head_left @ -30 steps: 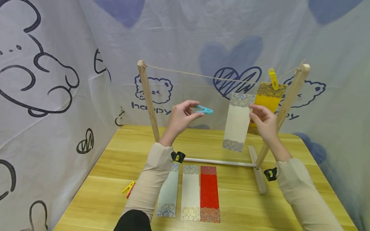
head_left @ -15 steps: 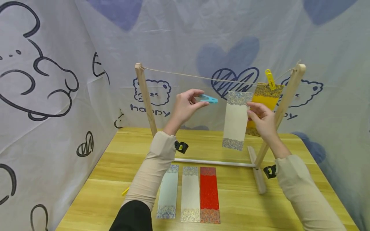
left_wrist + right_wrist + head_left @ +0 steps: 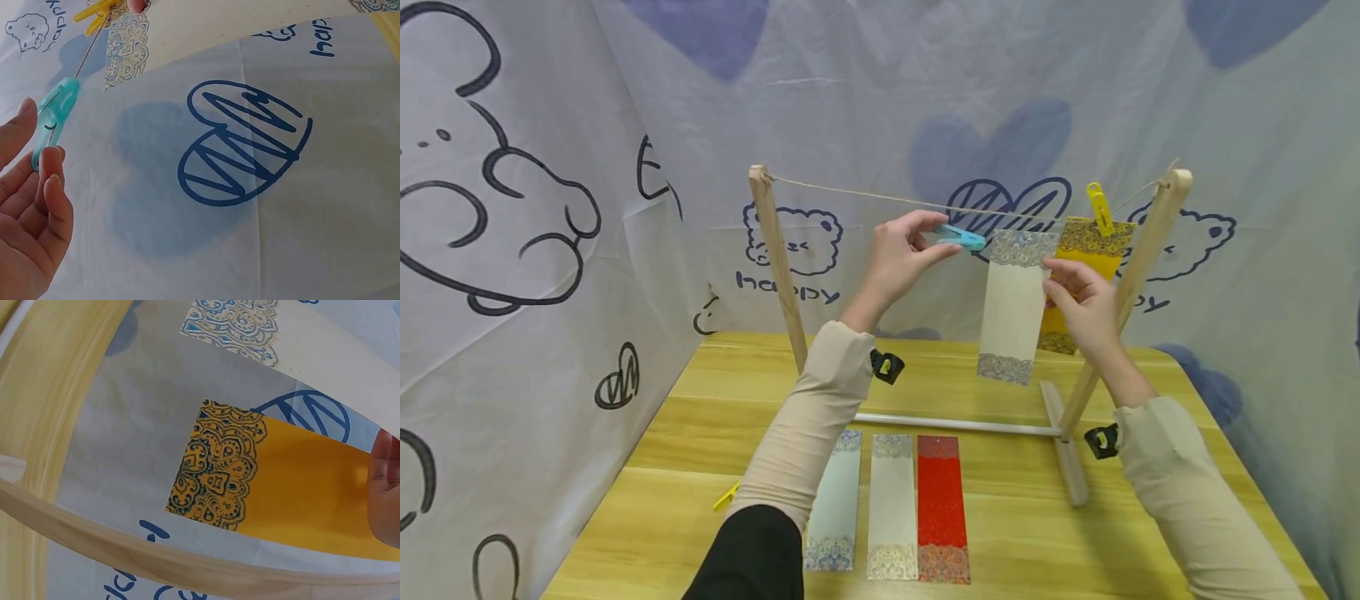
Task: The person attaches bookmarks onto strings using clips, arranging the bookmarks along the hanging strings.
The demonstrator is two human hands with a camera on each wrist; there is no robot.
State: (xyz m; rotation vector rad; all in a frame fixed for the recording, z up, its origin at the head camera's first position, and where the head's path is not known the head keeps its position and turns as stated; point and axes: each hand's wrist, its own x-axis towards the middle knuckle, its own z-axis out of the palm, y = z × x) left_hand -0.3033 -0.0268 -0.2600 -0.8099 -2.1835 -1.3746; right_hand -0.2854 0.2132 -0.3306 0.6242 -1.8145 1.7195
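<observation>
My left hand (image 3: 906, 254) pinches a light blue clothespin (image 3: 962, 237) by its handle ends, its nose pointing right toward the card. With thumb and fingers my right hand (image 3: 1084, 304) grips the right edge of a cream card (image 3: 1013, 308) that has patterned bands at both ends. The card hangs upright, its top edge just below the string (image 3: 880, 197). Right behind it a yellow card (image 3: 1090, 250) hangs from the string under a yellow clothespin (image 3: 1100, 208). In the left wrist view the blue clothespin (image 3: 59, 103) lies in line with the string.
A wooden frame with a left post (image 3: 778, 258) and a right post (image 3: 1150, 250) carries the string. On the table (image 3: 662, 467) lie a pale blue card (image 3: 835, 500), a white card (image 3: 892, 504) and a red card (image 3: 943, 504). A yellow clothespin (image 3: 726, 497) lies beside my left sleeve.
My left hand has moved up and to the right with the blue clothespin, closer to the cream card. My right hand has raised the card slightly toward the string.
</observation>
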